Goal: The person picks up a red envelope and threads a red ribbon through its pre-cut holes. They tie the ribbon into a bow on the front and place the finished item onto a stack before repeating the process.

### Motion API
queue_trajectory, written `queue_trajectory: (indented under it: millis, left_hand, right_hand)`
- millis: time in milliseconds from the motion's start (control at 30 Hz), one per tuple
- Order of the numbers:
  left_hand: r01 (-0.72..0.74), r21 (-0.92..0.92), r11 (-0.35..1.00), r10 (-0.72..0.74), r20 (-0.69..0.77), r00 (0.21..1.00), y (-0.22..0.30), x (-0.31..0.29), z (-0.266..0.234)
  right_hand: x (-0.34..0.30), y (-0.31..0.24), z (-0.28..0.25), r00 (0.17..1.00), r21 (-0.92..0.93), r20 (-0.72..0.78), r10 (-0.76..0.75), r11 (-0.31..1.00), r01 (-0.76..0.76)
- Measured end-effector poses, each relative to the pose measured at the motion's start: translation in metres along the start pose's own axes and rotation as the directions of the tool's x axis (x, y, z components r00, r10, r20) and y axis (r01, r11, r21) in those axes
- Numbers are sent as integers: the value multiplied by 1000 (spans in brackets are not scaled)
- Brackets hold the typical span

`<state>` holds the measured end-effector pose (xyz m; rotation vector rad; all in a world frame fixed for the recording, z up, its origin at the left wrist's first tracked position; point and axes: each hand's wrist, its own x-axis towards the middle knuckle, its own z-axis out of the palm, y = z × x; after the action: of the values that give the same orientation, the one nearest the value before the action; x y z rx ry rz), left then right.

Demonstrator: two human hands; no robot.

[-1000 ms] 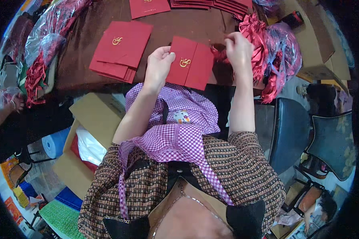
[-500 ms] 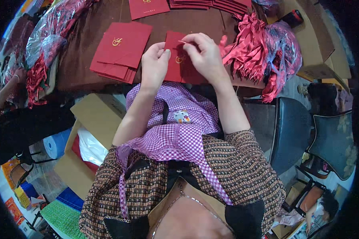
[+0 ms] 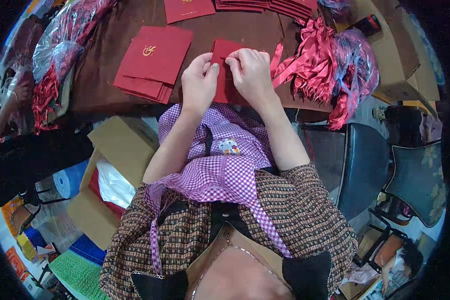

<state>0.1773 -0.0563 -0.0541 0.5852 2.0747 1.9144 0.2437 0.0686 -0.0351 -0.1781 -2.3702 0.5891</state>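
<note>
A red card or folder (image 3: 225, 92) lies before me at the table's near edge, its middle partly covered by my hands. My left hand (image 3: 199, 85) is closed over its left side, thumb against the bent fingers. My right hand (image 3: 252, 75) is closed over the upper right part of the card, thumb and forefinger pinched together. What sits between the fingertips of either hand is too small or hidden to make out. Beside my right hand lies a heap of shiny red ribbons (image 3: 312, 62), one strand reaching toward my wrist.
A stack of red cards with gold emblems (image 3: 157, 55) lies to the left, more red stacks (image 3: 290, 6) at the back. Bagged red ribbons (image 3: 60, 45) hang at far left, near another person's arm (image 3: 5, 110). Below stand an open carton (image 3: 97, 210) and a dark chair (image 3: 367, 165).
Both hands have drawn closer together; the left moved right, and the right rotated inward and slightly down. A thin pale end at my right fingertips no longer shows. The card's emblem is now covered.
</note>
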Motion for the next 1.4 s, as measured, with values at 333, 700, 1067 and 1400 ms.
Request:
queue_trajectory:
  millis: [333, 700, 1067, 1400]
  left_hand:
    - [-38, 30, 999, 37, 29, 999, 22, -9, 4]
    - [-29, -76, 997, 33, 57, 998, 1, -9, 4]
    - [-50, -66, 997, 54, 54, 997, -5, -8, 6]
    - [-257, 198, 946, 247, 75, 966, -2, -14, 9]
  right_hand:
    - [2, 0, -5, 998, 5, -42, -40, 999, 41]
    - [0, -3, -11, 986, 194, 66, 155, 967, -165]
    - [-6, 0, -2, 978, -89, -75, -196, 978, 189]
    - [-12, 3, -2, 994, -21, -21, -110, 994, 109]
